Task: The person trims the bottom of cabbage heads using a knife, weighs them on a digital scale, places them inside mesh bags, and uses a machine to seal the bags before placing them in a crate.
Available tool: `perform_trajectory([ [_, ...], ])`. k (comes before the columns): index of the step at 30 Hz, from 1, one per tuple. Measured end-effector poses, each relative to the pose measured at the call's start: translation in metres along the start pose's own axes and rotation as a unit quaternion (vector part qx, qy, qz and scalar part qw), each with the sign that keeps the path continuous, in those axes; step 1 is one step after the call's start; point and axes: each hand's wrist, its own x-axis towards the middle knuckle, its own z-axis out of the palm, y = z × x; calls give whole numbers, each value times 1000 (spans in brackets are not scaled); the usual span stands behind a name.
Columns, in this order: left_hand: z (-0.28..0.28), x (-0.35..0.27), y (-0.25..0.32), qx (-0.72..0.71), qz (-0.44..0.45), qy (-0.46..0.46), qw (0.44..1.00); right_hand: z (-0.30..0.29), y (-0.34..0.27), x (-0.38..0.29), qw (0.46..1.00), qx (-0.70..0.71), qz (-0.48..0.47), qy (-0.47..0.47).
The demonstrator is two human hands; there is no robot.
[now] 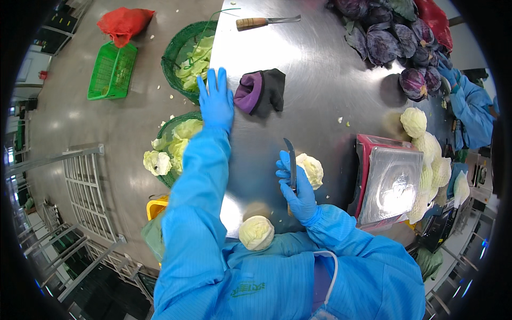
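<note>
My left hand (217,100), in a blue glove, lies flat with spread fingers at the table's left edge, beside a green mesh basket (170,66) of pale cabbage leaves (196,66). My right hand (300,198), also gloved, grips a knife with a curved blade (293,166) pointing away from me. Just past that hand sits a pale cabbage head (311,171). Another cabbage head (256,233) rests at the near table edge, against my gown. A black and purple cloth item (260,92) lies right of my left hand.
A wooden-handled knife (266,22) lies at the far side. On the right stand a scale (390,186), net-wrapped cabbages (440,172) and purple cabbages (382,44), near a co-worker's gloved hand (447,74). Left on the floor are a green crate (113,72) and a second leaf basket (166,132).
</note>
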Motion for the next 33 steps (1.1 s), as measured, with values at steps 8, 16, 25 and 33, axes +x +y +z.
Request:
perform_trajectory([
  [8, -14, 143, -80, 121, 11, 224, 967, -12, -9, -14, 991, 98, 74, -58],
  [16, -112, -82, -6, -354, -27, -125, 927, -59, -50, -43, 979, 133, 91, 128],
  [25, -170, -286, 81, -345, -83, -250, 901, -80, 95, -116, 918, -366, 50, 143],
  [33, -168, -308, 48, -610, -306, -240, 690, -72, 62, -119, 882, -439, -26, 169],
])
